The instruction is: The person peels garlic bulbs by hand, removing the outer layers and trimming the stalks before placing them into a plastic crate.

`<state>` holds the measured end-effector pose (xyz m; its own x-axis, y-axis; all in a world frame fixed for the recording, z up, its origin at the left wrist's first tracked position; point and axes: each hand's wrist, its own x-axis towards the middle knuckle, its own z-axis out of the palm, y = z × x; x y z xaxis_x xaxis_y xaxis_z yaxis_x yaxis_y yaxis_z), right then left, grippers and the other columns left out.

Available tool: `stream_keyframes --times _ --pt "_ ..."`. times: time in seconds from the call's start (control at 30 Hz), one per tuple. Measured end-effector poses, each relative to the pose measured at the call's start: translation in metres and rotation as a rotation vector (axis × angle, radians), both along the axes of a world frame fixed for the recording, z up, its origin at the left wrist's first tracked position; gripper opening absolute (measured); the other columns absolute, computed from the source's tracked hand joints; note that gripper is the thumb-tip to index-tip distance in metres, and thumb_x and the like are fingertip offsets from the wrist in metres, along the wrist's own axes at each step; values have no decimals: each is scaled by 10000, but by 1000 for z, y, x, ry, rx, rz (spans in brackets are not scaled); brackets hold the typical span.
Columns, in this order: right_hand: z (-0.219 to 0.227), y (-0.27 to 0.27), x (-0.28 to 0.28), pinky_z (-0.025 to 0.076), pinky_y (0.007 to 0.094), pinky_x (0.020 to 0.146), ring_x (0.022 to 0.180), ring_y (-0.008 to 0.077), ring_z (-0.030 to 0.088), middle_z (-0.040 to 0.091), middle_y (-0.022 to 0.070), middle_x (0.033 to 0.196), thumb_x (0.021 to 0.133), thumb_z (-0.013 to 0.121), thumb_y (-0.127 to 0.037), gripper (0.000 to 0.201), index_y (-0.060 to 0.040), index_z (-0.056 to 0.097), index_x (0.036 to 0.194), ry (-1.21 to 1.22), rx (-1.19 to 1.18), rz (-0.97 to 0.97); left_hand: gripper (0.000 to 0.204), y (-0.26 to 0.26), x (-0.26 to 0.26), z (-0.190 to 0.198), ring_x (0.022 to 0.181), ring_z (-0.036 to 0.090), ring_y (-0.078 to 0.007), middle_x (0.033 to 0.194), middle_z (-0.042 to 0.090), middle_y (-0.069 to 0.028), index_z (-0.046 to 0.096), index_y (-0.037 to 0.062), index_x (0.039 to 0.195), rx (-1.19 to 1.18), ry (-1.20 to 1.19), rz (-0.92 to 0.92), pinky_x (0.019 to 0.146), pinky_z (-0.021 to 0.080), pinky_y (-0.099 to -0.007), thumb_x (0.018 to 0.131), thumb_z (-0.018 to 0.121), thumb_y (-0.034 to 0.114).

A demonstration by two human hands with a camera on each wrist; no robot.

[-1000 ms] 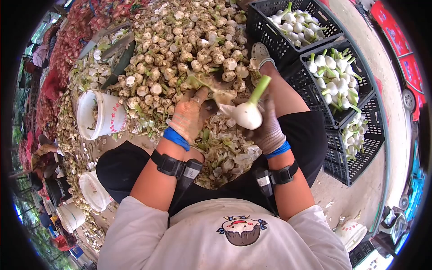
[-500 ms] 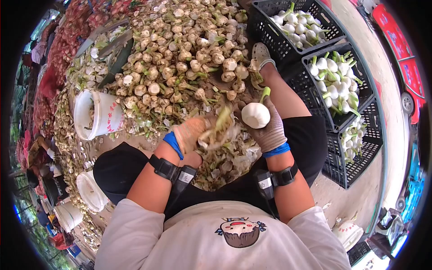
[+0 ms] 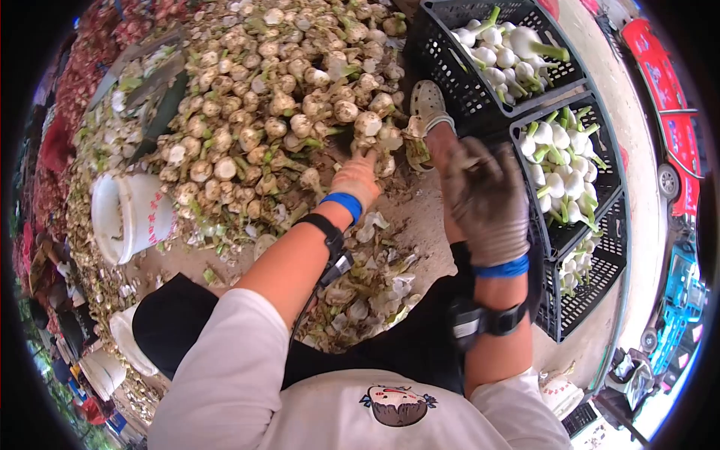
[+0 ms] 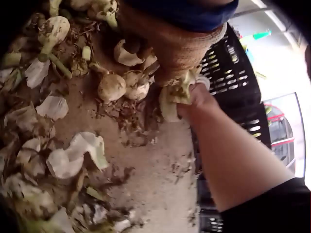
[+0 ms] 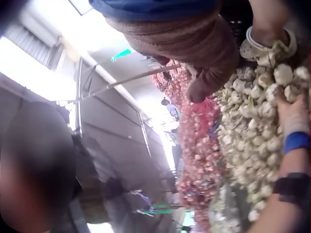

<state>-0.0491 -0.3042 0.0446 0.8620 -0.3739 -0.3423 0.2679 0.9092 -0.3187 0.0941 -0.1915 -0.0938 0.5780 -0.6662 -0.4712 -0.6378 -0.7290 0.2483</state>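
Left grip (image 3: pixel 356 182) reaches into the near edge of the unpeeled garlic pile (image 3: pixel 255 97), thumb and fingers parted, tips at a rough bulb (image 3: pixel 368 125); no firm hold visible. Right grip (image 3: pixel 491 202) hangs in the air, blurred, fingers loosely bent, nothing in it.

Pile: ahead and left of left grip, too many to count. Peel scraps (image 3: pixel 360 304): between left grip and the body. One clean white bulb (image 3: pixel 526 43), thick green stem, blurred, at the far crate (image 3: pixel 450 56), ahead and right of right grip. Middle crate (image 3: pixel 551 232): just right of right grip. Third crate (image 3: pixel 592 291): right and nearer the body. Three crates seen, all black, white stemmed bulbs in each, uncounted.

One clog (image 3: pixel 429 101), on a foot, ahead of and between both grips. Two blue wristbands, one per wrist. White bucket (image 3: pixel 142 214) left of left grip, red characters, too small to read. Right wrist device (image 3: pixel 466 324) has a pale label, unreadable. Shirt (image 3: pixel 352 405): one cartoon face, no readable words.
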Motion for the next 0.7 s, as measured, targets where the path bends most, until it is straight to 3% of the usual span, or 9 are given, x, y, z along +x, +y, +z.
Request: stream_keyframes --times 0.1,0.2,0.27,0.3,0.33,0.4,0.53,0.57,0.7 --pt "-8 16 12 487 300 688 789 229 585 575 125 941 902 468 -348 410 14 495 1092 314 -320 101 471 -23 8 -49 1061 520 -316 1215 487 -158 452 160 1257 -269 -9 -169 834 484 -374 795 515 93" --pt "-21 15 12 482 300 734 836 217 590 581 112 986 879 509 -320 404 2 487 1122 496 -598 134 360 -27 18 -3 987 561 -306 1074 566 -184 536 66 1141 -287 256 152 834 457 -378 786 533 123" --pt "-45 17 12 478 340 790 921 266 583 560 130 1077 815 594 -265 417 -34 486 1145 703 -1339 292 429 -14 28 -7 956 589 -208 1045 608 -120 502 33 1157 -403 476 387 829 465 -308 788 589 234" --pt "-38 23 16 463 381 835 1008 324 546 519 156 1136 723 666 -195 493 -79 481 1165 795 -1880 255 402 -2 32 2 967 582 -180 1066 604 -105 494 37 1163 -509 643 343 843 457 -289 813 562 223" --pt "-40 30 18 463 381 835 1008 324 546 519 156 1136 723 666 -195 493 -79 481 1165 770 -1879 255 375 11 34 12 979 575 -152 1087 601 -91 486 41 1168 -619 804 303 858 449 -269 838 534 212" --pt "-43 42 25 453 416 841 1022 374 514 486 172 1164 654 695 -152 558 -93 478 1165 735 -1938 335 308 36 28 27 961 572 -139 1053 604 -93 488 71 1153 -748 1232 512 861 444 -268 872 475 198" --pt "-20 68 25 454 405 836 992 356 529 508 152 1126 638 714 -180 581 -91 477 1161 614 -1928 308 468 64 4 94 887 556 -164 986 612 -110 547 -6 1091 -761 700 368 777 444 -275 748 725 259" --pt "-13 73 21 457 401 832 992 347 530 511 149 1125 649 706 -177 564 -85 481 1159 624 -1972 327 493 66 -1 117 840 564 -157 950 618 -93 555 -7 1069 -733 880 580 743 455 -279 718 750 280" --pt "-5 82 2 452 368 855 1007 314 534 510 148 1116 646 704 -142 589 -60 475 1182 460 -1970 285 389 93 -13 123 713 570 -143 841 626 -68 575 1 1016 -862 946 570 639 467 -287 733 735 214"
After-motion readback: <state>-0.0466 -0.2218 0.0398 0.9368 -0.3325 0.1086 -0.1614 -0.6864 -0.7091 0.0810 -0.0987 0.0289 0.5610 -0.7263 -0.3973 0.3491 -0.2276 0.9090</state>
